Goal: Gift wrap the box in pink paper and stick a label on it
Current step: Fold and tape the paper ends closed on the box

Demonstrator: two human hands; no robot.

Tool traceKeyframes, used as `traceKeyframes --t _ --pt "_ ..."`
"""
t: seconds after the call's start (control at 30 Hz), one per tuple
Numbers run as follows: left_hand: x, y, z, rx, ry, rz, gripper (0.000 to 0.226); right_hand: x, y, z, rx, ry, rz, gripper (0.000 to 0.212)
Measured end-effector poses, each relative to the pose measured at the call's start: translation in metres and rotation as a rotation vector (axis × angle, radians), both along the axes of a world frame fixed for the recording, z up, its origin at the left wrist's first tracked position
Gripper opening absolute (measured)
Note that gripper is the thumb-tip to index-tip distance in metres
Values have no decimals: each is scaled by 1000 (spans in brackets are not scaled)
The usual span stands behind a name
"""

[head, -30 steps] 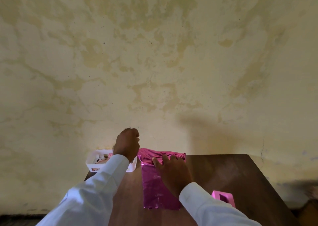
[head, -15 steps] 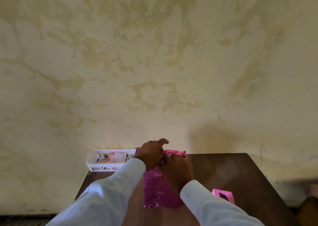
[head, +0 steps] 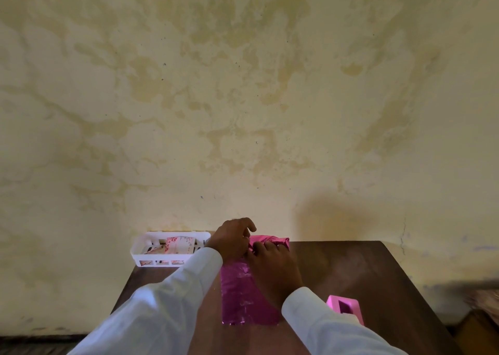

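Box (head: 244,298) lies lengthwise on dark wooden table (head: 351,273), about mid-table, far end near the wall-side edge. Box is covered in shiny pink paper (head: 272,240); top face smooth with creases, far end bunched and crumpled, not flat.

Right hand (head: 272,271) lies palm down on top of box, fingers (head: 267,246) stretched forward and pressing on the bunched paper at the far end. Not gripping.

Left hand (head: 232,240) at the far left corner of box, fingers curled, pinching the bunched paper right beside the right fingertips; index finger arched above. Exact pinch point is partly hidden. Both hands touch or nearly touch there. White sleeves (head: 167,306) on both arms.

White slotted basket (head: 141,250) at far left table corner, against the wall, just beside left hand. Holds printed cards (head: 179,245), pale with reddish floral pattern; any writing too small to read.

Pink hollow plastic block (head: 344,307) on table near right, just beside right sleeve; no legible marking.

Stained yellow wall (head: 243,111) fills the rest of the view.
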State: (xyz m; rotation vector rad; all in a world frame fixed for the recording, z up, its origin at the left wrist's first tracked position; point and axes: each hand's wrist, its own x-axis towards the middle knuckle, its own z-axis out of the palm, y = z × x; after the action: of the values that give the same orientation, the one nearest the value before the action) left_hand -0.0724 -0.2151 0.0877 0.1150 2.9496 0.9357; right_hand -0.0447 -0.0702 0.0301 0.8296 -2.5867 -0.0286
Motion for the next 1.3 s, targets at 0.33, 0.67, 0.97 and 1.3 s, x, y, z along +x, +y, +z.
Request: traceKeyframes --t 0.33,0.67,0.97,1.3 --pt "15 -6 2 -316 266 -90 38 -1 8 -11 37 108 -49 24" --pt "24 -18 -7 -462 313 -333 24 -7 11 -9 -24 151 -21 27" --pt "25 -24 -20 -503 481 -336 13 -12 13 -5 -53 121 -15 30" --pt "30 -27 -26 -624 513 -363 28 -13 12 -8 -42 125 -2 32"
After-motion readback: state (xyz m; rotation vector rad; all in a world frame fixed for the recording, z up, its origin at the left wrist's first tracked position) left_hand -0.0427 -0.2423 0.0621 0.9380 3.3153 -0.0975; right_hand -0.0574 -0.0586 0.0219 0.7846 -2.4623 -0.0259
